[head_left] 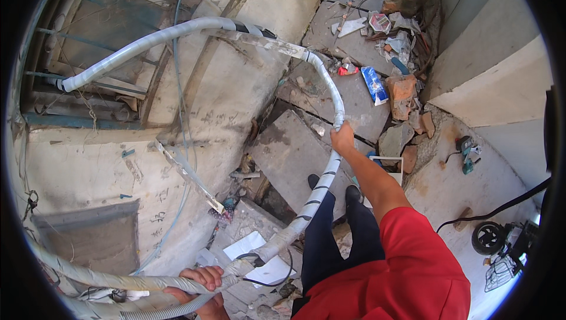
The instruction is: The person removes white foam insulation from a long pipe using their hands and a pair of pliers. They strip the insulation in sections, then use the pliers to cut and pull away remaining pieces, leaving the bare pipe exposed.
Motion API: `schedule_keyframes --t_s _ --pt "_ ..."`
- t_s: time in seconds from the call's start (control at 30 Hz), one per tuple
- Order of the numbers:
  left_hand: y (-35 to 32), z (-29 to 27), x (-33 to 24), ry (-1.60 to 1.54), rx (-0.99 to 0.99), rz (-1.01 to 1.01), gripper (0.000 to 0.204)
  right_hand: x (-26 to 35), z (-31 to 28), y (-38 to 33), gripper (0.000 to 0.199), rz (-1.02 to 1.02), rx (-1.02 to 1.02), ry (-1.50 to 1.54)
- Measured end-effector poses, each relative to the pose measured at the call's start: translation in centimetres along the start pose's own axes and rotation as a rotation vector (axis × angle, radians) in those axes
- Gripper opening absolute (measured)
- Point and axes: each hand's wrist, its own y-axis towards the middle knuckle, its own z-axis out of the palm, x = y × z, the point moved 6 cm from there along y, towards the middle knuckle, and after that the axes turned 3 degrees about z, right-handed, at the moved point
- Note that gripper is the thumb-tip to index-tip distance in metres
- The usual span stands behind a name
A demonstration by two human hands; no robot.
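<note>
- The left hand (197, 281) sits at the lower edge of the view, fingers curled shut around the near end of the wrapped pipe bundle (318, 190), where a grey corrugated hose (171, 309) and a thin black cable run alongside it.
- The right hand (342, 138) reaches out at full arm's length in a red sleeve, clamped on the same bundle farther along, just where it bends upward.
- Between the two hands, which are well apart, the bundle hangs in a shallow curve above the person's dark trousers and shoes.
- Beyond the right hand it arcs up and over to the left, ending near a barred window frame (71, 72) on the stained wall (94, 161).
- Judging by the grips, the step in hand is shaping or feeding the bundle along the wall; the next move calls for steady hold at both points so the bend does not kink.
- Far below lie broken concrete slabs (300, 155), bricks and litter; a green power tool (467, 153) rests on the ledge to the right.
</note>
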Motion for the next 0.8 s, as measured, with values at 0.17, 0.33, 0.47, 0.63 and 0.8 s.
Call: schedule_keyframes --t_s 0.17,0.33,0.47,0.63,0.8 --pt "3.2 0.0 -0.4 -0.028 -0.005 0.002 0.078 3.6 -0.2 3.0 0.049 0.186 0.053 -0.124" --pt "3.1 1.2 -1.1 -0.014 0.027 0.064 0.078 6.7 -0.2 9.0 0.044 0.356 -0.014 -0.12" --pt "5.0 0.2 -0.7 0.025 0.011 0.016 0.074 5.3 2.7 10.3 0.042 0.262 -0.03 -0.097" --pt "9.8 -2.5 0.3 -0.003 0.059 -0.083 0.073 3.0 5.1 10.3 0.045 0.176 -0.144 0.025" --pt "14.4 -3.5 1.3 -0.016 0.148 -0.142 0.076 2.6 6.0 11.4 0.045 0.154 -0.251 0.024"
